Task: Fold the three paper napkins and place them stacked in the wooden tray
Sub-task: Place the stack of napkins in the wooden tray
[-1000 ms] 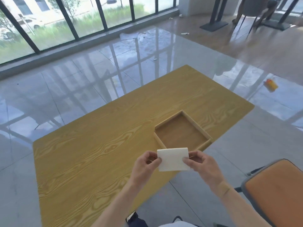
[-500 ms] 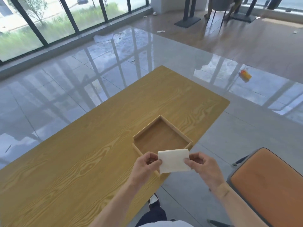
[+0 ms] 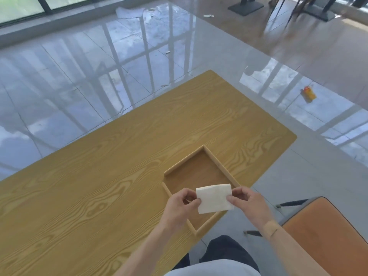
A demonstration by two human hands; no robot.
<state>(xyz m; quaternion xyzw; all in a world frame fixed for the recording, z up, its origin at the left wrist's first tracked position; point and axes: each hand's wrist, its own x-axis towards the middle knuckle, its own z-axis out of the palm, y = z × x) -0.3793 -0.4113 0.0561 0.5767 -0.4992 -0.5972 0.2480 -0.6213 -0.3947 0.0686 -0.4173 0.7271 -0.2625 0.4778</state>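
A white folded paper napkin [image 3: 214,199] is held flat between both hands, just above the near part of the square wooden tray [image 3: 224,168]. My left hand [image 3: 182,207] pinches its left edge. My right hand [image 3: 249,204] pinches its right edge. The tray lies on the table near its front edge, and the part of its floor that shows is bare. I see no other napkin.
The long wooden table [image 3: 99,186] runs off to the left. An orange chair [image 3: 326,234] stands at the lower right. Glossy tiled floor lies beyond, with a small orange object [image 3: 309,94] on it and table bases at the far right.
The view has shifted, and the tray now lies closer under my hands. The napkin has come over the tray's near part; both hands keep their hold.
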